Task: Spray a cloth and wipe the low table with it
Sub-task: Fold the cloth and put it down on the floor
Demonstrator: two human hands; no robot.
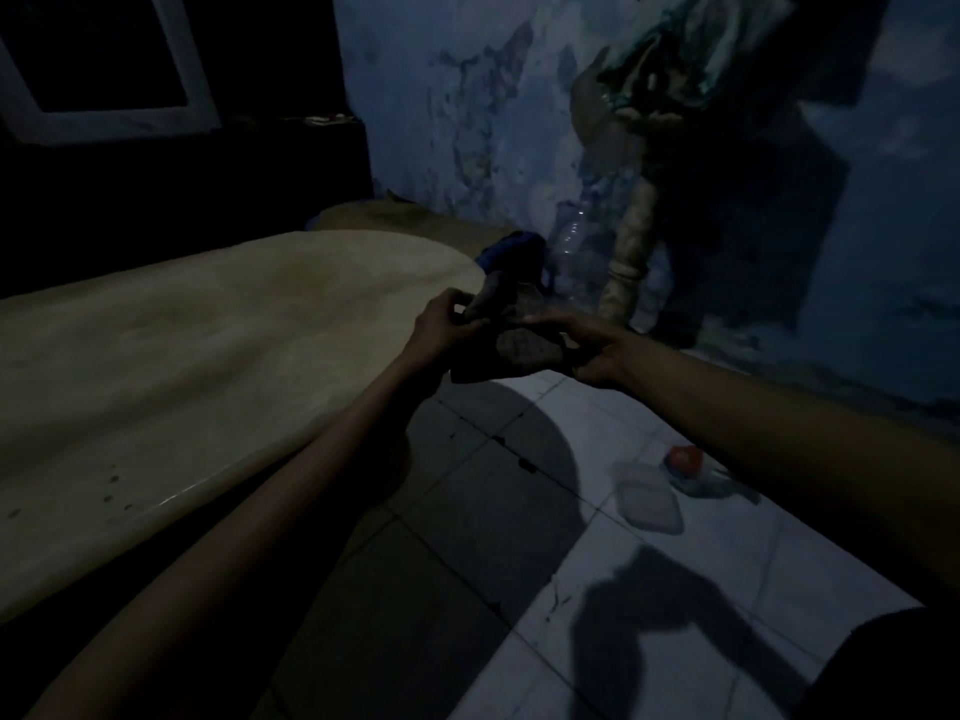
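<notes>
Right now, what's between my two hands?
In the head view, only the dark cloth: the left hand pinches one end, the right hand holds the other, beside the low table.

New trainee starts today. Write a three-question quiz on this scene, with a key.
1. True or false: both hands hold the dark cloth.
2. Where is the cloth? A) flat on the low table B) held up past the table's end C) on the floor tiles
3. What lies on the floor under the right forearm?

Key:
1. True: left hand and right hand both pinch it.
2. B
3. A clear plastic lid or container and a small red-topped item.
</notes>
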